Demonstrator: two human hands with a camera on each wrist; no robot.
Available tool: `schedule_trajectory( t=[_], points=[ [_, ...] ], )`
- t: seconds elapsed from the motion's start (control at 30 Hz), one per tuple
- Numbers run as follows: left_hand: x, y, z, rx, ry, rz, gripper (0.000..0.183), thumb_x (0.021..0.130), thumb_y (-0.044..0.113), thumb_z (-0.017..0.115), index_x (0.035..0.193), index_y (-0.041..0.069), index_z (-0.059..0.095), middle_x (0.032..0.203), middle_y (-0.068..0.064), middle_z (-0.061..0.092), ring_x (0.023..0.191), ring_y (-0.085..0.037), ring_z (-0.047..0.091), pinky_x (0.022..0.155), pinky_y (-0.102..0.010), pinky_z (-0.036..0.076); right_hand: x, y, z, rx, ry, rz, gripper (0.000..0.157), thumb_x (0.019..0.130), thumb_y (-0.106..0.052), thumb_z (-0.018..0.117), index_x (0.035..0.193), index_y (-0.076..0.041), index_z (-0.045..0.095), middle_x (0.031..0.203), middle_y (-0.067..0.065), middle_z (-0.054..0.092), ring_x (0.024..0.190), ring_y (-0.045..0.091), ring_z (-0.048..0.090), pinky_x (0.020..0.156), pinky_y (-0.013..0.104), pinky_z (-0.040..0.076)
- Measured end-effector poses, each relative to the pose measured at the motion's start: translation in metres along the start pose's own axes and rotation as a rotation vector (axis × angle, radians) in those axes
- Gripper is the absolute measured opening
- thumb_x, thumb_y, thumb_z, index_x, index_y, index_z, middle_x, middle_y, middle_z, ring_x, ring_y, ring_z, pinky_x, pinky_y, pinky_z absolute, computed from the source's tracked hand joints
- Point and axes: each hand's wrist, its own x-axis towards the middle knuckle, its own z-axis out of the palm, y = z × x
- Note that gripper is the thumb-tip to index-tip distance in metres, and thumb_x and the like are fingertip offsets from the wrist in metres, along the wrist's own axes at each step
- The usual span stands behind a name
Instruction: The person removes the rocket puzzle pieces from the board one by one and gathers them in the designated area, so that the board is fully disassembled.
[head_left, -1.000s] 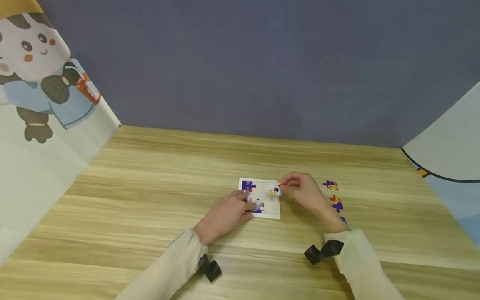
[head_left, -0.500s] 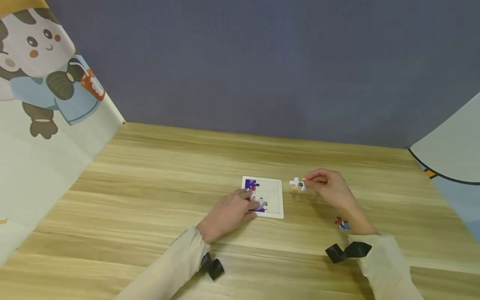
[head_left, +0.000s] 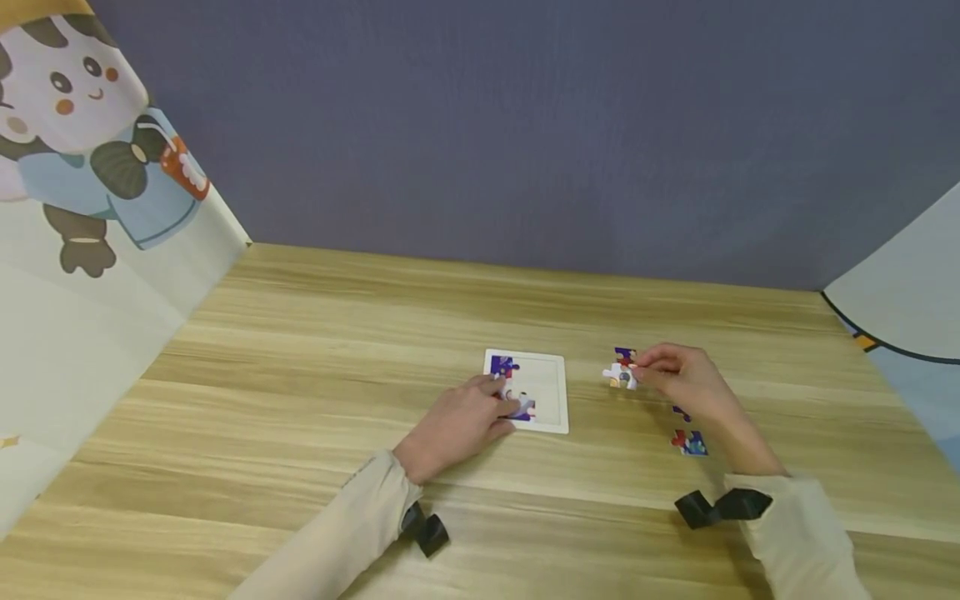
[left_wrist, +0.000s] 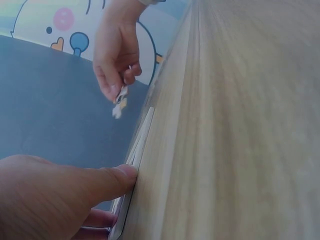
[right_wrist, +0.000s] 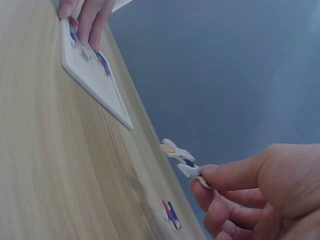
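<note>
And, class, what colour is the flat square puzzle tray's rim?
The tray rim is white, showing best in the head view.

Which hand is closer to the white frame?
Left. The left hand is touching the frame, with fingertips over its left part. The right hand is away from it, off to the right, pinching a white piece.

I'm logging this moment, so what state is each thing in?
White square puzzle tray: flat, only partly filled
White knobbed jigsaw piece: raised above the wood-grain table
Loose multicoloured jigsaw pieces: lying on the table
Left hand: fingers resting on the tray
Right hand: pinching the white piece
</note>
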Motion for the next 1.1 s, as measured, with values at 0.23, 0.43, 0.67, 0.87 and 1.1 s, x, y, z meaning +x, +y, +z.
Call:
schedule_trajectory(
  t=[0.23, 0.43, 0.67, 0.87, 1.1],
  points=[
    [0.001, 0.001, -0.001, -0.005, -0.001, 0.003, 0.031, 0.091, 0.033, 0.063, 0.117, 0.019, 0.069, 0.127, -0.012, 0.062, 0.119, -0.028, 0.058, 0.097, -0.039, 0.051, -0.001, 0.007, -0.004, -0.053, -0.049, 0.019, 0.025, 0.093, -0.017, 0.062, 0.106, 0.004, 0.06, 0.087, 0.01, 0.068, 0.07, 0.012, 0.057, 0.056, 0.027, 0.049],
    [0.001, 0.001, -0.001, -0.01, -0.002, 0.004, 0.031, 0.09, 0.034, 0.063, 0.117, 0.018, 0.069, 0.126, -0.012, 0.063, 0.117, -0.028, 0.058, 0.096, -0.039, 0.052, 0.0, 0.014, -0.004, -0.056, -0.092, 0.056, 0.022, 0.093, -0.015, 0.061, 0.104, 0.005, 0.059, 0.084, 0.006, 0.068, 0.063, 0.011, 0.054, 0.053, 0.026, 0.048],
    [-0.001, 0.0, -0.002, -0.022, 0.0, -0.004, 0.031, 0.091, 0.033, 0.063, 0.118, 0.018, 0.069, 0.127, -0.013, 0.062, 0.119, -0.028, 0.057, 0.098, -0.04, 0.05, 0.002, 0.017, -0.004, -0.113, -0.098, 0.053, 0.019, 0.091, -0.011, 0.061, 0.101, 0.005, 0.06, 0.086, 0.011, 0.068, 0.067, 0.014, 0.055, 0.053, 0.026, 0.048],
    [-0.001, 0.0, -0.001, -0.015, 0.008, 0.0, 0.032, 0.091, 0.033, 0.063, 0.118, 0.018, 0.069, 0.127, -0.013, 0.062, 0.118, -0.028, 0.058, 0.097, -0.039, 0.051, 0.003, 0.017, -0.003, -0.179, -0.088, 0.041, 0.018, 0.09, -0.012, 0.062, 0.098, 0.005, 0.061, 0.084, 0.012, 0.067, 0.068, 0.013, 0.054, 0.055, 0.026, 0.046],
    [-0.001, 0.0, 0.0, -0.014, 0.0, -0.007, 0.033, 0.091, 0.034, 0.063, 0.119, 0.018, 0.068, 0.128, -0.012, 0.061, 0.119, -0.027, 0.057, 0.098, -0.039, 0.051, 0.003, 0.018, -0.002, -0.213, -0.07, 0.037, 0.016, 0.089, -0.011, 0.062, 0.095, 0.004, 0.062, 0.082, 0.011, 0.065, 0.07, 0.014, 0.053, 0.058, 0.027, 0.043]
  ],
)
